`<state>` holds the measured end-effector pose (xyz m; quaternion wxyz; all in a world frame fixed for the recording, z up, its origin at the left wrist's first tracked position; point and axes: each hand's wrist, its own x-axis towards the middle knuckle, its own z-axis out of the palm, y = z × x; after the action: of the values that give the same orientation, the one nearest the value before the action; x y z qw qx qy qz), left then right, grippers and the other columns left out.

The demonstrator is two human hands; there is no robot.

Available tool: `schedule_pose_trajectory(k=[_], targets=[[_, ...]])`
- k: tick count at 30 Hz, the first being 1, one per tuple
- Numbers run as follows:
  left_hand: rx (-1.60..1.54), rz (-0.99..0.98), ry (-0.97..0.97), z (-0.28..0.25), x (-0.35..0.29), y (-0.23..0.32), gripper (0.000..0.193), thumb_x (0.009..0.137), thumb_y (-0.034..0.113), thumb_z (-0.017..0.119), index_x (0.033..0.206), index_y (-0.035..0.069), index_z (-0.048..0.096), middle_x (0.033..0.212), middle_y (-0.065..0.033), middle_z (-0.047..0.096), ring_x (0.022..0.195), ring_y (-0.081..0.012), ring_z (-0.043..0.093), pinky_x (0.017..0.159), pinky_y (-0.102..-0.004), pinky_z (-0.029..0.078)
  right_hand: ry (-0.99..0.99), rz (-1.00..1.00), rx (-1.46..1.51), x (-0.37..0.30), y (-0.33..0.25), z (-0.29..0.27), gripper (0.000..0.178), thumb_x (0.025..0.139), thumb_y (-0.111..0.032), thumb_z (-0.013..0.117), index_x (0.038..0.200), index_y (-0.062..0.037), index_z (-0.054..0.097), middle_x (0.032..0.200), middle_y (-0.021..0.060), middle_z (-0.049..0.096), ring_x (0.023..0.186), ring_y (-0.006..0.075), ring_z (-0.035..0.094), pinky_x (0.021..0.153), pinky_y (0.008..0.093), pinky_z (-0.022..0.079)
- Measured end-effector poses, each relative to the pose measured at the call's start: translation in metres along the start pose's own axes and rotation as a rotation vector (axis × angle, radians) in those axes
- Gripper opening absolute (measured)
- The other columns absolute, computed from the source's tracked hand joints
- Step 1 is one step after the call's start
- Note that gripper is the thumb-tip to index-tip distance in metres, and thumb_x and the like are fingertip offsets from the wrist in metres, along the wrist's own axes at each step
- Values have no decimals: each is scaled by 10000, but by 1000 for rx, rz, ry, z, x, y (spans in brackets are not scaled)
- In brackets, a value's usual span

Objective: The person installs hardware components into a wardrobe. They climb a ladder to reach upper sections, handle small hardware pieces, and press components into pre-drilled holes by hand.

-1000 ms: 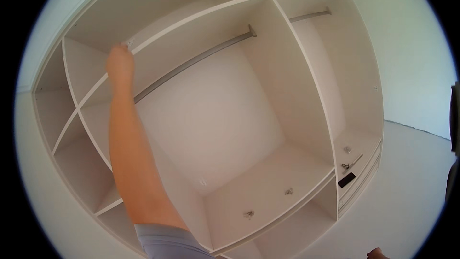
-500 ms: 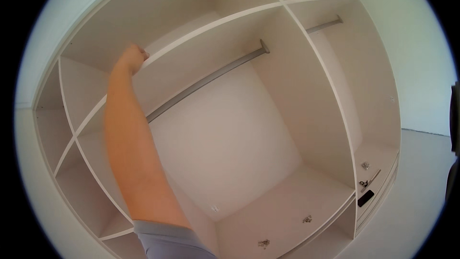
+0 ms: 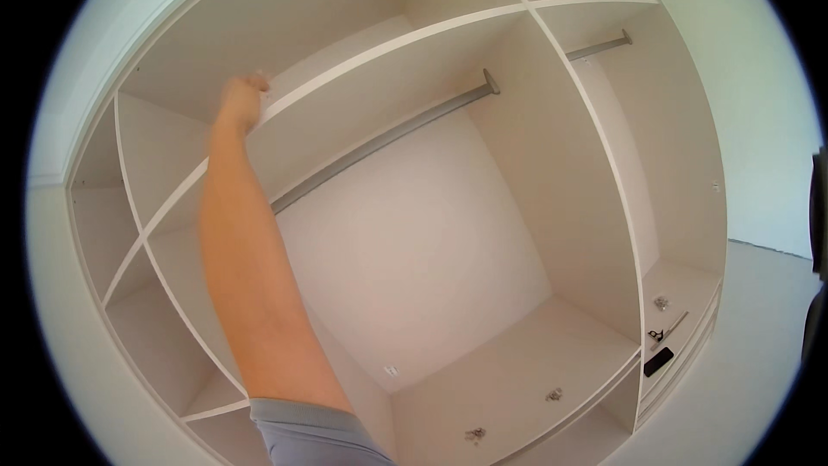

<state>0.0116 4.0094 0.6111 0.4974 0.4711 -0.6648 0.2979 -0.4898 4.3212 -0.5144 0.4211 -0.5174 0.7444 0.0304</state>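
Observation:
My left hand (image 3: 242, 99) is raised at the upper left, with the bare forearm and a grey sleeve rising from the lower edge. It is just above the front edge of the white upper shelf (image 3: 345, 63) of a built-in wardrobe. The fingers are curled closed and a little blurred. A small pale patch shows beside the fingertips, and I cannot make out what it is. Below the shelf, a grey hanging rail (image 3: 388, 138) runs across the compartment, partly behind my forearm. My right hand is not in view.
Small bundles of metal fittings (image 3: 474, 436) lie on the wardrobe's lower board (image 3: 509, 371). In the right compartment are another small bundle (image 3: 661, 303), a black phone-like slab (image 3: 659, 362) and a thin metal strip (image 3: 669, 330). A second rail (image 3: 599, 46) hangs at the upper right.
The view has shifted slightly, so the wardrobe sits a little further right. My left hand has moved slightly along above the shelf edge, its fingers still curled.

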Motion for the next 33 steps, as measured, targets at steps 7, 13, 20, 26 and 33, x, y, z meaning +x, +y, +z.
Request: schedule_pose_trajectory(k=[7,13,20,26,33], targets=[[-165,146,737,-9,-49,13,397,1022,300,460,924,22,726,884,-138,690,832,-296,642,764,-418,487,40,-15,21,-27,21,11,222,805,-190,659,1011,-166,737,994,99,752,931,294,721,758,448,583],[-481,-55,550,11,-155,-6,400,1050,360,476,902,47,676,665,1,529,598,-112,495,531,-304,406,85,-77,21,-48,47,44,188,814,-201,652,968,-165,754,977,102,756,921,293,724,750,448,586],[-1181,-1153,-875,160,-563,58,128,905,47,527,960,80,638,695,15,498,541,-85,446,441,-262,334,293,-271,102,-61,75,89,185,848,-256,655,955,-144,756,960,126,750,890,299,710,748,491,569],[-1566,-2031,-1138,122,-855,128,112,918,15,553,1002,19,627,719,-4,549,524,-66,440,473,-222,339,5,-113,985,-180,-62,46,186,966,-163,596,1017,-9,688,838,90,665,763,207,616,685,382,542],[-1611,-1332,-573,81,-588,75,108,1006,135,524,954,84,603,772,9,585,571,-63,496,479,-212,401,37,-157,842,-175,-52,67,247,926,-212,634,1028,4,694,860,100,686,735,210,627,654,391,544]])
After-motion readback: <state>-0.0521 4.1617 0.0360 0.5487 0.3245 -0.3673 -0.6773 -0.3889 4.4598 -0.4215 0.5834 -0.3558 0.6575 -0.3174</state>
